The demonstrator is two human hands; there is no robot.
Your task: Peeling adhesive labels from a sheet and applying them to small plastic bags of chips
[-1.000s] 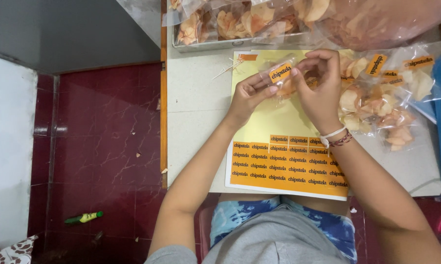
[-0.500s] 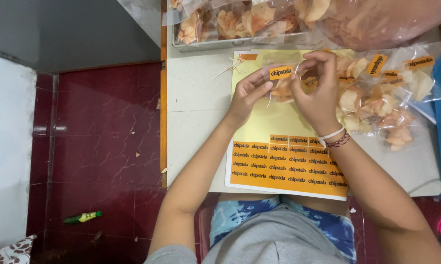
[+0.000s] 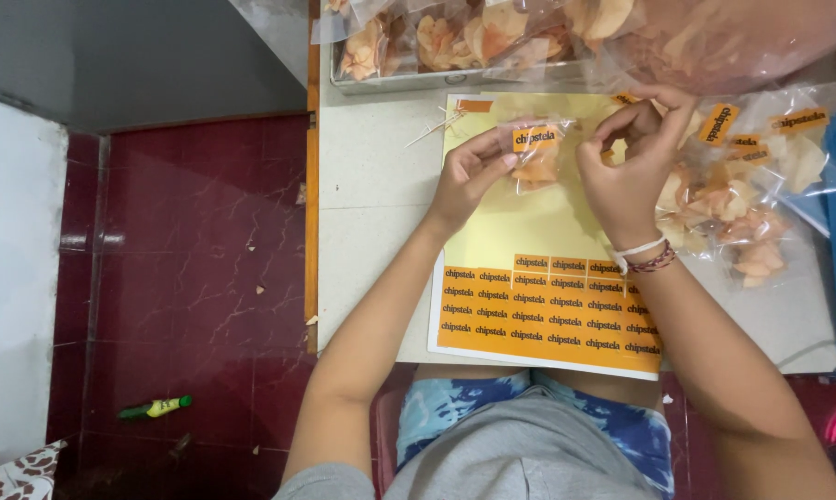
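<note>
My left hand (image 3: 469, 173) and my right hand (image 3: 629, 157) together hold a small clear bag of orange chips (image 3: 538, 156) above a yellow sticker sheet (image 3: 529, 231). An orange label is stuck across the bag's top. My left fingers pinch the bag's left edge; my right fingers pinch its right side. The lower part of the sheet carries rows of orange stickers (image 3: 547, 310). My right wrist wears bracelets.
Several labelled chip bags (image 3: 747, 199) lie in a pile to the right on the white table (image 3: 371, 213). A metal tray of bagged chips (image 3: 455, 46) stands at the far edge. A toothpick (image 3: 433, 128) lies by the sheet. A green marker (image 3: 154, 407) rests on the red floor.
The bag with the orange label has shifted slightly left and now lies flatter between both hands; the right fingers have moved to its right edge.
</note>
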